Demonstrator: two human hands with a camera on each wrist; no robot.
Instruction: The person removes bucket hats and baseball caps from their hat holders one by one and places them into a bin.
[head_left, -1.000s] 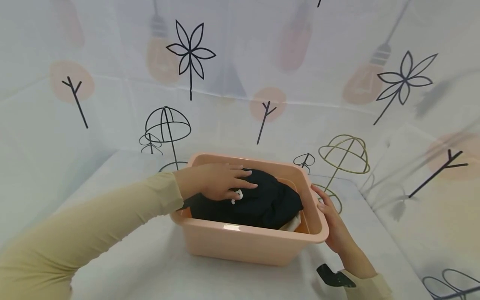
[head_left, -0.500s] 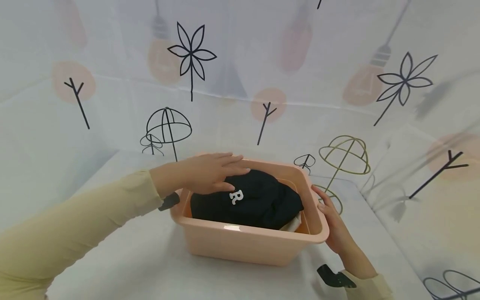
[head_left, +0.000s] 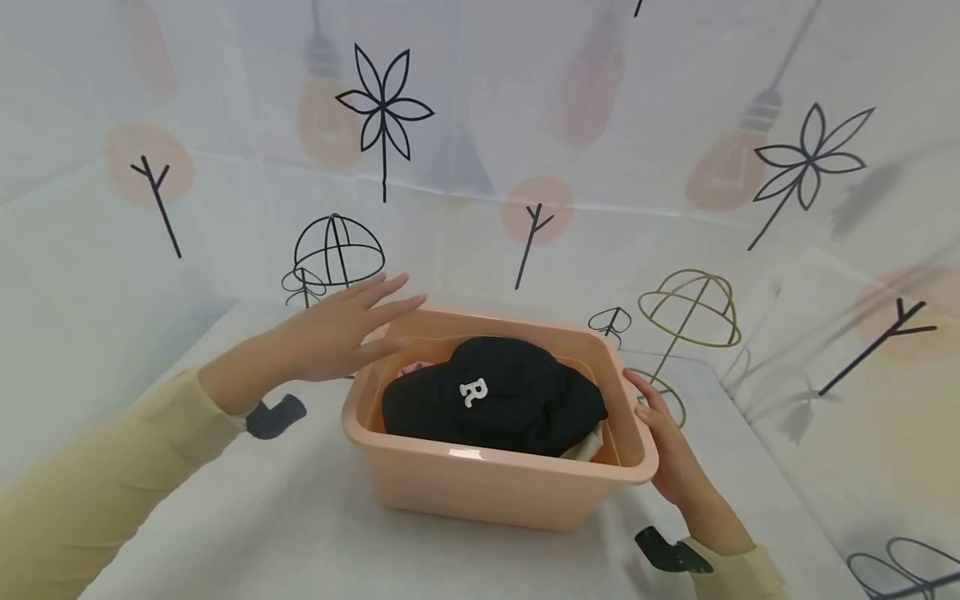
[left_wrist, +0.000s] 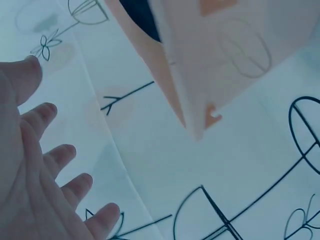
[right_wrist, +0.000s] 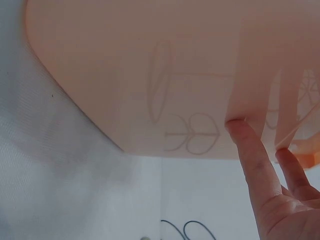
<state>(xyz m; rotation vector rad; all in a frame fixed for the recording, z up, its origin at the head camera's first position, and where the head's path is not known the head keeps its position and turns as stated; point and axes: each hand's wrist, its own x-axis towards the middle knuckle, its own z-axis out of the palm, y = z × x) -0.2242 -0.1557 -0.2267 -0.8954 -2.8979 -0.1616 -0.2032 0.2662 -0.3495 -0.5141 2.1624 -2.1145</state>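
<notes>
A black baseball cap (head_left: 517, 396) with a white letter R lies in a peach plastic tub (head_left: 495, 492), its brim to the left. Pinkish cloth (head_left: 415, 367) shows behind the brim, and pale cloth (head_left: 583, 447) peeks out under the cap's right end. My left hand (head_left: 330, 333) is in the air just left of the tub with nothing in it; its fingers (left_wrist: 62, 155) are spread in the left wrist view. At the tub's right side, my right hand (head_left: 667, 442) touches the outer wall below the rim with extended fingers (right_wrist: 255, 160).
The tub stands on a white cloth-covered table (head_left: 300, 533). A pale curtain (head_left: 465, 108) printed with flowers, trees and bulbs rises behind it. Black wrist mounts (head_left: 667, 552) sit near both sleeves.
My left hand has drawn back from over the cap, leftward past the tub's rim, uncovering the letter R and the pinkish cloth. The right hand, cap and tub have stayed put.
</notes>
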